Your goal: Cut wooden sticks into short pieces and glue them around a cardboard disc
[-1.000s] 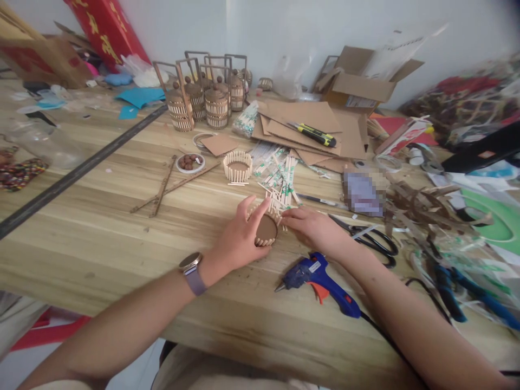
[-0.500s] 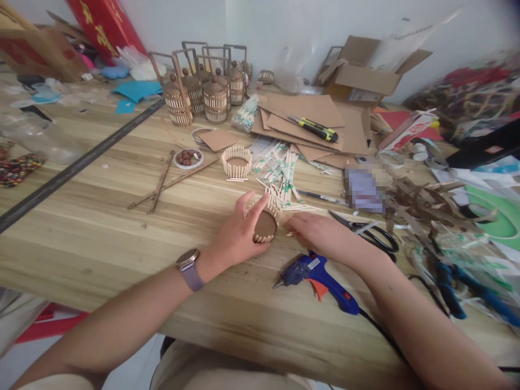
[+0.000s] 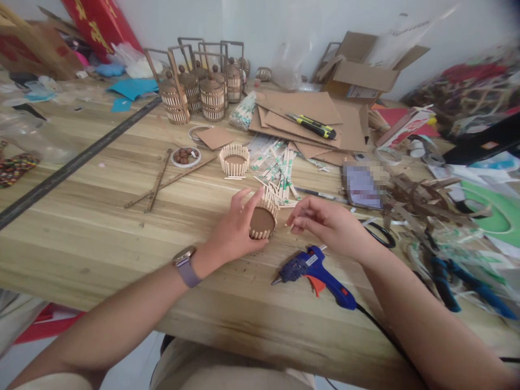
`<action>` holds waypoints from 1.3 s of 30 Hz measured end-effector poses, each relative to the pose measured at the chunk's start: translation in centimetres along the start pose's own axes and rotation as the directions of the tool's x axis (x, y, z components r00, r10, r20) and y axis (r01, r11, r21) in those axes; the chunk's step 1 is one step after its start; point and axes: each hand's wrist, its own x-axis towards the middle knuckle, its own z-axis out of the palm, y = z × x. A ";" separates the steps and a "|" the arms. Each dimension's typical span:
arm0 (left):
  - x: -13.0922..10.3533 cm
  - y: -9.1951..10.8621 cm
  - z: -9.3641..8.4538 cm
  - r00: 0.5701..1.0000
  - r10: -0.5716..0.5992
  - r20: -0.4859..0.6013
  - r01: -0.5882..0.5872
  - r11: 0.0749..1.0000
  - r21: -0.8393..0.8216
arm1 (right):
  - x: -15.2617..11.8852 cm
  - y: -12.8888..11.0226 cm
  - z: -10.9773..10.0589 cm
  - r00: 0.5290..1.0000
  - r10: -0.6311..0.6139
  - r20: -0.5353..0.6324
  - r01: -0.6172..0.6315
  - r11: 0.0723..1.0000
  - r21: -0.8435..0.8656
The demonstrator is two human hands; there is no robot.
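Note:
My left hand [image 3: 235, 227] curves round the left side of a small round basket [image 3: 262, 221], thumb at the near side and fingers at the far side. The basket has a brown disc base with short pale sticks standing along its rim. To its right, my right hand [image 3: 320, 222] is raised a little, thumb and fingertips pinched on a short wooden stick of which only a pale tip shows. Loose sticks [image 3: 274, 194] lie just behind the basket. A blue glue gun [image 3: 312, 271] rests below my right hand, nozzle pointing left. A similar stick basket [image 3: 234, 161] stands farther back.
Finished lidded baskets with tall handles [image 3: 213, 97] stand at the back. A box cutter [image 3: 312, 127] lies on cardboard sheets [image 3: 284, 105]. Nearby are a bowl of brown beads [image 3: 186, 157], crossed thin strips [image 3: 158, 184], scissors [image 3: 382, 234] and blue-handled pliers [image 3: 444, 281].
My right hand has lifted and turned, so the pinched fingertips now show beside the basket. My left hand stays round the basket. The whole view has shifted slightly.

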 end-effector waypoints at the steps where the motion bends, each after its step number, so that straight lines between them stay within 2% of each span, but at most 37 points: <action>1: 0.1 0.0 -0.1 1.000 -0.002 -0.012 0.002 1.000 -0.002 | 0.0 -0.3 0.2 1.000 0.021 -0.003 -0.020 0.991 0.134; 2: 0.1 -0.1 -0.1 1.000 0.001 -0.024 -0.001 1.000 -0.004 | 0.0 -0.4 0.5 0.999 0.037 -0.003 -0.035 0.972 0.233; 4: 0.2 -0.1 -0.3 0.999 0.017 -0.038 -0.017 1.000 -0.008 | 0.0 -0.5 1.0 0.999 0.045 -0.007 -0.041 0.946 0.321; 8: 0.3 -0.3 -0.4 0.998 0.043 -0.042 -0.044 0.999 -0.019 | 0.0 -0.2 1.4 0.999 0.046 -0.026 -0.035 0.948 0.317; 15: 0.3 -0.5 -0.5 0.998 0.018 -0.058 -0.021 0.999 -0.048 | 0.0 -0.2 1.7 0.998 0.048 -0.050 -0.030 0.952 0.303; 17: 0.3 -0.5 -0.5 0.999 0.003 -0.051 -0.005 0.999 -0.046 | -0.1 -0.5 1.9 0.997 0.022 -0.077 -0.002 0.967 0.253; 20: 0.2 -0.5 -0.6 0.999 -0.009 -0.038 0.007 0.999 -0.037 | -0.2 -1.0 2.2 0.995 -0.017 -0.097 0.025 0.996 0.090; 25: 0.1 -0.3 -0.4 1.000 -0.008 -0.007 0.008 0.999 -0.032 | -0.3 -1.1 2.8 0.993 -0.116 -0.032 0.108 0.977 -0.184; 31: 0.1 -0.2 -0.3 0.999 -0.037 0.018 0.038 0.998 -0.042 | -0.5 -0.4 3.5 0.985 -0.164 0.047 0.171 0.945 -0.280; 39: 0.0 -0.1 -0.2 0.999 -0.037 0.027 0.038 0.999 -0.019 | -0.4 -0.2 4.0 0.981 -0.182 0.073 0.196 0.919 -0.343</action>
